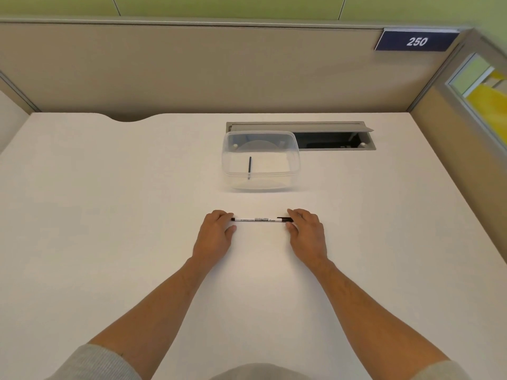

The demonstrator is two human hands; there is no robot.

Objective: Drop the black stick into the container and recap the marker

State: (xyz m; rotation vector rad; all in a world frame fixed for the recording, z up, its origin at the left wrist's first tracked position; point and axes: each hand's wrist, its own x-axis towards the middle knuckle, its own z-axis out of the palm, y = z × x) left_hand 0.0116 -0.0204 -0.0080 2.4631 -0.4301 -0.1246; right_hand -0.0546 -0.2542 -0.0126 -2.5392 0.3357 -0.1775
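A thin white marker point(258, 219) with black print lies level just above the white desk, held at both ends. My left hand point(215, 237) pinches its left end. My right hand point(307, 235) grips the black cap point(284, 219) at the right end; the cap sits on the barrel with its clip pointing left. A clear plastic container point(290, 171) stands beyond the hands, right of centre, with no lid. The black stick point(249, 166) lies inside it near its left wall, pointing away from me.
An open cable hatch point(332, 139) is sunk into the desk point(109, 215) behind the container. A beige partition point(192, 72) closes the far side, with a blue sign reading 250 point(416, 41) at its right end. Another partition stands at the right.
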